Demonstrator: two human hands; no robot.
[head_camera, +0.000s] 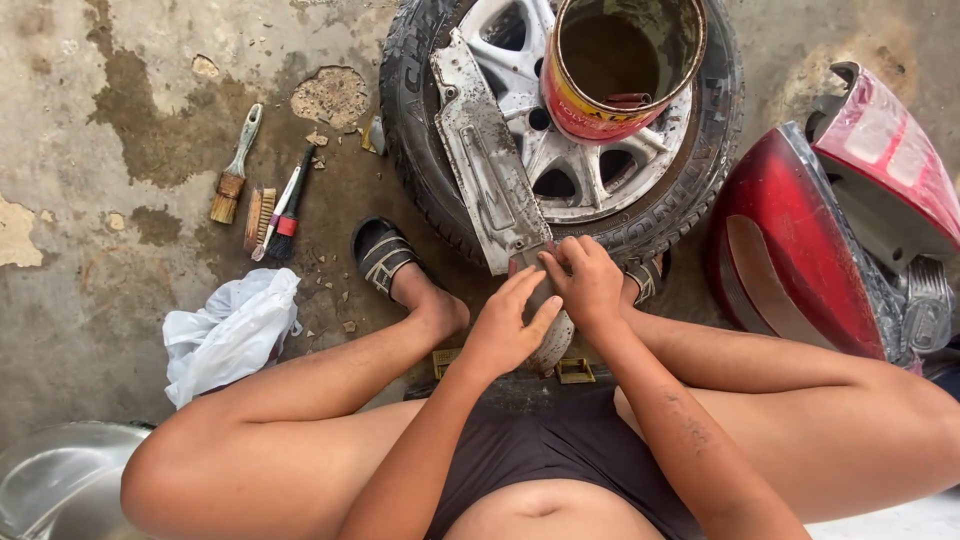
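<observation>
Grey metal plate leaning on tyre, both hands, left, right, clamped together on its lower edge.

Metal part, held at centre: dull silver-grey, streaked with dark grime; tyre at 12 o'clock: black, ribbed tread pattern; its wheel rim: silver, spoked; tin can on the rim: red wall, yellow band, rust-brown interior; tail lamps at 3 o'clock: deep red and pink lenses, grey backing; sandal near centre: black with pale stripes; brushes at 10 o'clock: one with pale green handle and tan bristles, one wooden, one black with red band; plastic bag at 9 o'clock: white; basin at 8 o'clock: shiny silver; floor: grey-brown concrete, blotched with darker stains; shorts at 6 o'clock: dark brown.
</observation>
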